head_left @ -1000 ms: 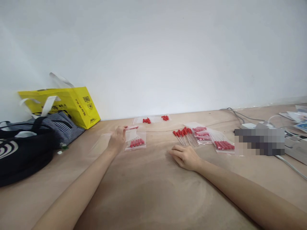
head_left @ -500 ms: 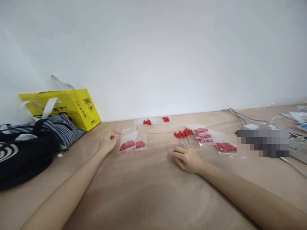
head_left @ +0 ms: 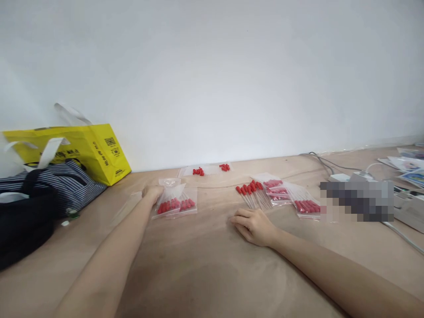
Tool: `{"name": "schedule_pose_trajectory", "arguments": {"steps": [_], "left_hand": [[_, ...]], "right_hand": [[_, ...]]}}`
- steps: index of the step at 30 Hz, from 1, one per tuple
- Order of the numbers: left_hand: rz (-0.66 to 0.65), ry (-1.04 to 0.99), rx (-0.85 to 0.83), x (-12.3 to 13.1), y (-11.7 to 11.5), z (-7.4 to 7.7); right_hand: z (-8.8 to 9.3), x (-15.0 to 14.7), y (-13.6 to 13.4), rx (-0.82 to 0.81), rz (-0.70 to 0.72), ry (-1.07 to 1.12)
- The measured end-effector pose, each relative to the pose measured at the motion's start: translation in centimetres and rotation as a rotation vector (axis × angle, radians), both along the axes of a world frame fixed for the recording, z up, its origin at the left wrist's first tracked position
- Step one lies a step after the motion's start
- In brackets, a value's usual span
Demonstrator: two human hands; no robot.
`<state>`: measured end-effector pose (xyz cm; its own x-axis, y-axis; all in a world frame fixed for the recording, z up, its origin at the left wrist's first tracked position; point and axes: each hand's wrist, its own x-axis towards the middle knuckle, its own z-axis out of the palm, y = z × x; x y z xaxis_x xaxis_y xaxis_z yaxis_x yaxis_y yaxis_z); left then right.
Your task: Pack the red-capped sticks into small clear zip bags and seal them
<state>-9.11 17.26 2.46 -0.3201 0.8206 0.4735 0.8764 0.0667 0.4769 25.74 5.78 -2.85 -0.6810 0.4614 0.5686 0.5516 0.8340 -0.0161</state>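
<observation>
My left hand (head_left: 151,193) rests on the wooden table (head_left: 205,260) with its fingers curled, right beside two clear bags of red-capped droppers (head_left: 175,204); whether it grips a bag edge is hidden. My right hand (head_left: 252,225) lies on the table with fingers loosely bent and apart, holding nothing. Just beyond it is a loose bunch of red-capped droppers (head_left: 250,192), and next to that several filled bags (head_left: 291,194).
A yellow paper bag (head_left: 82,148), a striped bag (head_left: 66,185) and a black bag (head_left: 23,221) stand at the left. More red-capped droppers (head_left: 212,168) lie by the wall. Cables, a power strip (head_left: 409,205) and papers (head_left: 409,170) are at the right.
My left hand laid the bag it was holding up onto the other bag, then slid left and settled at their left edge. My right hand stayed put.
</observation>
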Motion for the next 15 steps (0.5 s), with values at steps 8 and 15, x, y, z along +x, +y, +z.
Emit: {"name": "schedule_pose_trajectory", "arguments": {"steps": [8, 15], "left_hand": [[-0.302, 0.352, 0.381, 3.7, -6.5, 2.1], [-0.903, 0.553, 0.094, 9.6, -16.1, -2.1]], "right_hand": [[0.0, -0.1, 0.0, -0.01, -0.033, -0.003], [0.1, -0.1, -0.2, -0.061, -0.063, 0.0]]}}
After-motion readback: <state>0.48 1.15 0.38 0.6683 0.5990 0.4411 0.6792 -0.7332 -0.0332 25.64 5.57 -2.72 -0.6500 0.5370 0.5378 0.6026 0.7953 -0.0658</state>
